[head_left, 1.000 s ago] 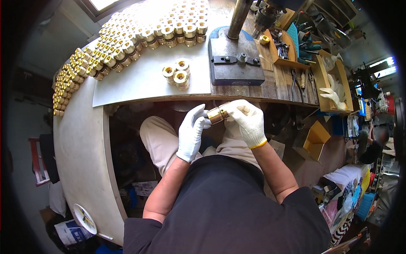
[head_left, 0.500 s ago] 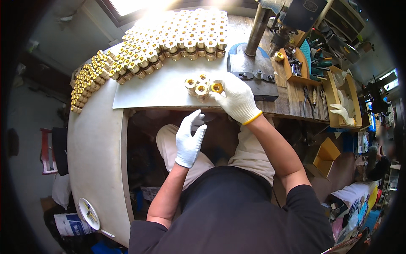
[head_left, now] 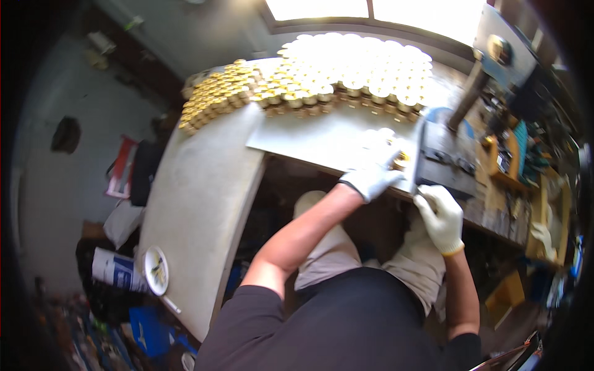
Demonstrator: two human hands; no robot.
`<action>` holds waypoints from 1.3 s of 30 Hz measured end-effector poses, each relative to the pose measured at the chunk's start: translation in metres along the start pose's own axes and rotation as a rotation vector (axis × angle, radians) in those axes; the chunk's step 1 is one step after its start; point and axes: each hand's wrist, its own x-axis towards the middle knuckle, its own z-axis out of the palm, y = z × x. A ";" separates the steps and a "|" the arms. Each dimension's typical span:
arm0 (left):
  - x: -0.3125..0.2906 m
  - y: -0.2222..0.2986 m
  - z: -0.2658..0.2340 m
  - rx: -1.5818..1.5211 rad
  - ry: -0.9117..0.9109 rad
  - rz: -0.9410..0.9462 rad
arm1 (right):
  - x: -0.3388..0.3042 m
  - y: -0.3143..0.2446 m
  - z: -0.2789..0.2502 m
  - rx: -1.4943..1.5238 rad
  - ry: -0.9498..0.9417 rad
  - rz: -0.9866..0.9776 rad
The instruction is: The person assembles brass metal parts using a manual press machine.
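Note:
My left hand (head_left: 374,170), in a white glove, reaches over the pale sheet near the table's front edge. Its thumb and fingers close round a brass fitting (head_left: 401,161), a short gold-coloured nut with a hole; glare and blur hide other fittings under the fingers. My right hand (head_left: 443,217), gloved in cream with a yellow cuff, hangs just off the table edge below the drill press base (head_left: 447,162). Its fingers are loosely bent, thumb apart, and nothing shows between them. Behind stand many rows of brass fittings (head_left: 309,98), stacked in layers and partly bleached by window light.
The drill press column (head_left: 468,99) rises on the right. Beyond its base are a wooden tray of tools (head_left: 508,157) and a wooden box (head_left: 554,213) with a glove in it. A white dish (head_left: 155,271) sits on the left table wing.
The view has swung, shifting the table rightward. My left hand has come up from the lap to the small group of fittings. My right hand has let go there and drawn back off the table edge.

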 end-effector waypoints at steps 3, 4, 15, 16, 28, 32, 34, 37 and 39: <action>0.013 0.014 -0.004 0.012 0.108 0.027 | -0.016 0.023 -0.007 -0.045 -0.035 0.041; 0.014 0.016 -0.007 0.054 0.119 0.040 | -0.018 0.030 -0.007 -0.024 -0.037 0.076; -0.083 -0.045 -0.117 0.224 0.233 -0.159 | -0.023 0.067 -0.014 0.129 -0.057 0.226; -0.093 -0.065 -0.133 0.283 0.243 -0.214 | -0.021 0.066 -0.013 0.136 -0.048 0.271; -0.127 -0.350 -0.256 0.801 0.253 -0.804 | -0.029 0.072 -0.001 -0.038 0.060 0.254; -0.095 -0.375 -0.267 0.604 0.247 -1.058 | -0.029 0.069 0.002 -0.091 0.062 0.266; -0.102 -0.409 -0.261 0.784 0.322 -0.994 | -0.028 0.067 0.004 -0.109 0.059 0.257; -0.101 -0.422 -0.249 0.773 0.421 -0.996 | -0.025 0.062 0.005 -0.145 0.074 0.255; -0.106 -0.426 -0.241 0.772 0.484 -1.012 | -0.025 0.061 0.007 -0.152 0.081 0.255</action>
